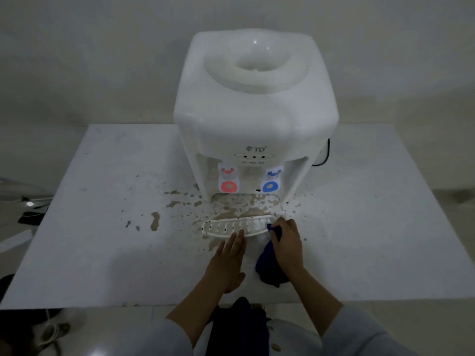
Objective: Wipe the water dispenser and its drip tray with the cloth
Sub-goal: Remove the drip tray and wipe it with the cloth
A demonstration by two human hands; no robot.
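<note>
Drip tray (231,226) lies left-right; L hand (228,258) fingers flat, R hand (286,240) prob. grips cloth (270,263).

Single head view — looks forward, down, close over table (102,253), facing dispenser (254,111).

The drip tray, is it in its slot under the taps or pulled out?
Out: the drip tray lies on the table before the dispenser.

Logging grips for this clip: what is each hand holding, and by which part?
The right hand grips the dark blue cloth at its upper end, against the right end of the drip tray. The left hand holds nothing; its straight fingers touch the tray's front edge.
</note>
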